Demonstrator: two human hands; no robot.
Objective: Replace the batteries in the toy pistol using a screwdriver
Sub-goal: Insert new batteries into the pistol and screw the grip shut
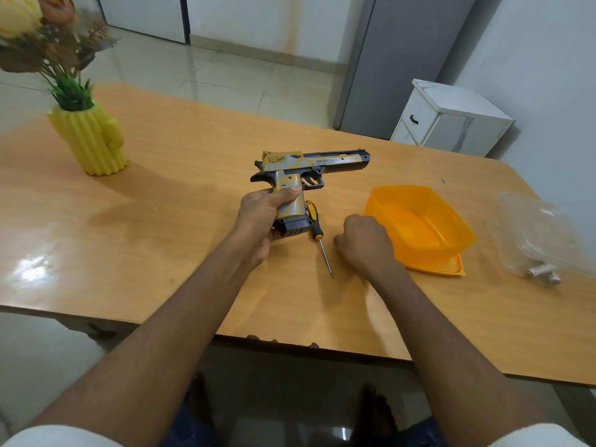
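Note:
A yellow-and-dark-grey toy pistol [317,164] is held upright above the table's middle, barrel pointing right. My left hand [261,217] is wrapped around its grip, with the dark magazine base sticking out below. A screwdriver [317,233] with a yellow-and-black handle lies on the table just right of the grip, tip toward me. My right hand [362,241] rests on the table as a loose fist right of the screwdriver, apart from it; nothing shows in it.
An orange plastic tub [451,217] stands on its lid right of my right hand. A clear plastic bag [541,240] with small metal parts lies at the far right. A yellow cactus-shaped vase [92,140] with flowers stands at the back left. The table's front edge [290,341] is near me.

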